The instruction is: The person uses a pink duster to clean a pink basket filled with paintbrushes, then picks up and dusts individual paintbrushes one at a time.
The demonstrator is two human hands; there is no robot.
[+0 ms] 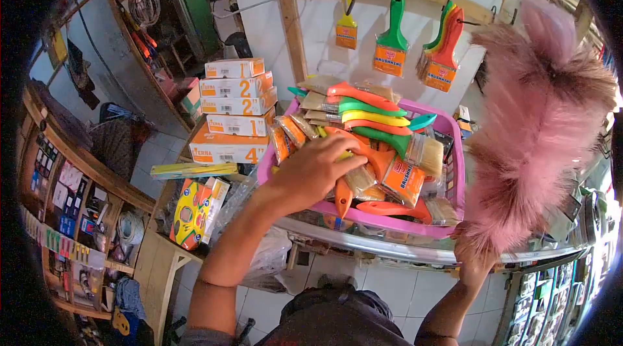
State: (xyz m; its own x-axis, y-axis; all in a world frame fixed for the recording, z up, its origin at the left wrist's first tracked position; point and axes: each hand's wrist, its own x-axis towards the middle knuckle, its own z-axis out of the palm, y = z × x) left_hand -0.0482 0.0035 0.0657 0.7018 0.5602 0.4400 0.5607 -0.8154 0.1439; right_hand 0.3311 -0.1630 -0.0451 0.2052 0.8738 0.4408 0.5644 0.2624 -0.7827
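Orange brush point(344, 193) under left hand point(316, 167)

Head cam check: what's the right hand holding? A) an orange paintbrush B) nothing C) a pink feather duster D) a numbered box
C: the right hand grips the base of the pink feather duster beside the pink basket, while the left hand rests on the paintbrushes in it.
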